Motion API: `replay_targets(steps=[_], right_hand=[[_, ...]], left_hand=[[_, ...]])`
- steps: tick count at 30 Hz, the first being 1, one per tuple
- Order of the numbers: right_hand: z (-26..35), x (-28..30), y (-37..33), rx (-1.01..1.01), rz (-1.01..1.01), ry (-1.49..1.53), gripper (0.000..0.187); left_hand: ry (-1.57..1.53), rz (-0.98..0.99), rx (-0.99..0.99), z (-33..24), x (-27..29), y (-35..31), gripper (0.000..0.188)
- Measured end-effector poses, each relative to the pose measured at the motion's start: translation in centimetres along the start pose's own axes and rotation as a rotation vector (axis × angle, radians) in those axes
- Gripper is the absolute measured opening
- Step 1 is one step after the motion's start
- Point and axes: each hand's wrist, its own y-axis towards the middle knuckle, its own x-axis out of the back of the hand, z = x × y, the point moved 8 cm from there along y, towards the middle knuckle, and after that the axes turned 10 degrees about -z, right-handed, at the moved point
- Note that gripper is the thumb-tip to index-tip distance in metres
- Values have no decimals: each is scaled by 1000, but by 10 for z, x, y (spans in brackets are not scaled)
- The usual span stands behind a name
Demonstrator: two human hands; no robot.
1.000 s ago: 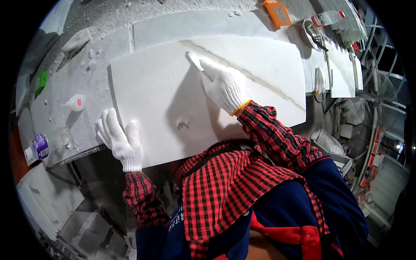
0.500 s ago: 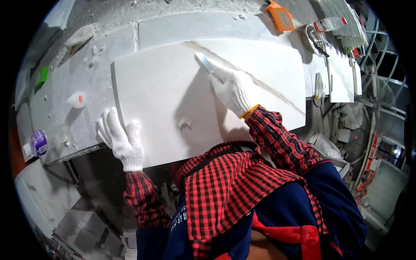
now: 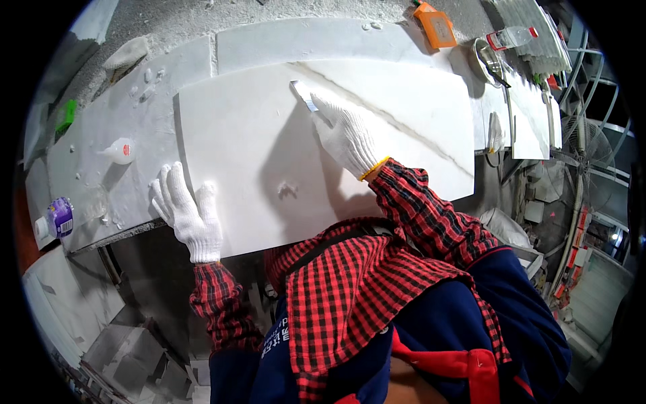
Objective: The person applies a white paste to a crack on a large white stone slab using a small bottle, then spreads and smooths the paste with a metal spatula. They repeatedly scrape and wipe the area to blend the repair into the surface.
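A large white slab (image 3: 242,135) with a grey-brown vein lies on the worktop in front of me. In my gloved right hand (image 3: 346,131) is a narrow flat blade (image 3: 304,95), whitish with a bluish face, pointing up and left over the slab near the vein. Whether its tip touches the surface I cannot tell. The fingers are closed around its near end, which they hide. My gloved left hand (image 3: 190,219) is open at the slab's near left corner, thumb on the slab side and fingers spread across its left edge. A small patch of white paste (image 3: 288,190) sits on the slab.
Left of the slab are a white squeeze bottle (image 3: 121,151), a purple-labelled bottle (image 3: 59,218) and a green object (image 3: 66,116). At the far right stand an orange container (image 3: 436,27), a metal bowl (image 3: 486,62) and a clear plastic bottle (image 3: 511,38). A fan (image 3: 584,138) is beyond.
My right hand has slid left and slightly away from me across the slab, carrying the blade with it. The left hand has barely moved.
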Motion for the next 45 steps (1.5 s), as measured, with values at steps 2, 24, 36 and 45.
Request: replay_targets(steps=[2,24,36,45], right_hand=[[-5,5,-2,0,-15,28,41],[-5,-6,-9,19,65,-17,53],[83,-8,-62,46,341,641,40],[-12,24,-66,-425,305,557,40]], left_hand=[[-6,-9,-11,0,2,1,60],[11,7,3,-1,-1,-1,62],[-210,-146,-54,-68,31,5,81],[-51,-42,-124,-46,31,-4,83]])
